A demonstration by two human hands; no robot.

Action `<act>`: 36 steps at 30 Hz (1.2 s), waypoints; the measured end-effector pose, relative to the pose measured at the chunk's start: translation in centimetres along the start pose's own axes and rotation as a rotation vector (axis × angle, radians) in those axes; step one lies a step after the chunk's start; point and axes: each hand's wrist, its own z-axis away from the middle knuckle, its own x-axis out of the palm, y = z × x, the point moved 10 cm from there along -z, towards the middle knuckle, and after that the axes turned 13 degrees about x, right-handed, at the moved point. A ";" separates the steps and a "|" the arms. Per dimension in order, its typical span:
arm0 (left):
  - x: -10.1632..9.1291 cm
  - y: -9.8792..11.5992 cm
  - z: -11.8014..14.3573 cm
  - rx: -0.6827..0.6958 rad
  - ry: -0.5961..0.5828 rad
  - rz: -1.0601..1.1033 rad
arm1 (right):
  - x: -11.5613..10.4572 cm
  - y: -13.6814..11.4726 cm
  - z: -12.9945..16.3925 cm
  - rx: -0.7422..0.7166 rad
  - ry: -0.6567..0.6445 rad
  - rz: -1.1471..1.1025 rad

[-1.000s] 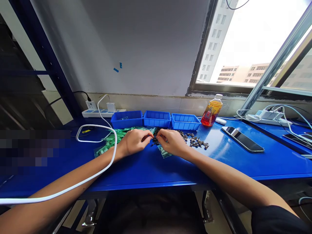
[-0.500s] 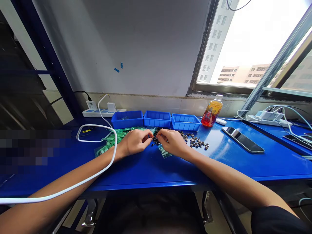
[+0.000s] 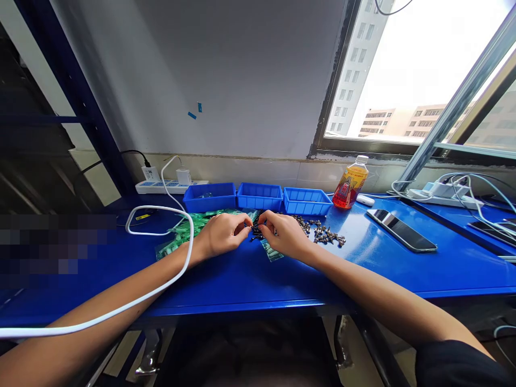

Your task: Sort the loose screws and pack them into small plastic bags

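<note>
My left hand (image 3: 223,234) and my right hand (image 3: 284,234) rest on the blue table (image 3: 250,277), fingertips nearly meeting over a small pile of dark screws (image 3: 255,232). Both pinch at tiny black parts there; what exactly sits between the fingers is too small to tell. Under and left of my left hand lies a heap of small green plastic bags (image 3: 186,231). One green bag (image 3: 271,251) lies beneath my right hand. More loose metal screws (image 3: 324,234) are scattered to the right of my right hand.
Three blue bins (image 3: 258,196) stand in a row behind my hands. An orange drink bottle (image 3: 350,184), a phone (image 3: 401,230), power strips (image 3: 169,186) and cables sit around. A white cable (image 3: 161,220) crosses my left forearm. Window at the right.
My fingertips have shifted slightly among the small dark parts; both hands and arms stay in the same place.
</note>
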 end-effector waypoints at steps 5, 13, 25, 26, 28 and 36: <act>-0.1 0.1 0.0 0.004 -0.003 -0.006 | 0.2 0.1 -0.1 0.016 -0.019 0.020; 0.0 -0.1 0.1 -0.018 -0.013 -0.002 | 0.3 0.3 -0.1 0.032 -0.018 0.060; 0.0 0.1 0.0 0.004 -0.007 0.009 | 0.2 0.5 -0.2 0.058 -0.013 0.048; -0.1 0.1 0.0 0.006 -0.001 0.004 | 0.2 0.5 -0.2 0.059 -0.013 0.037; -0.2 0.1 0.0 0.012 0.014 0.000 | 0.3 0.6 -0.2 0.061 -0.022 -0.016; -0.3 0.1 0.1 -0.009 0.018 0.016 | 0.5 1.0 -0.5 0.085 -0.056 -0.308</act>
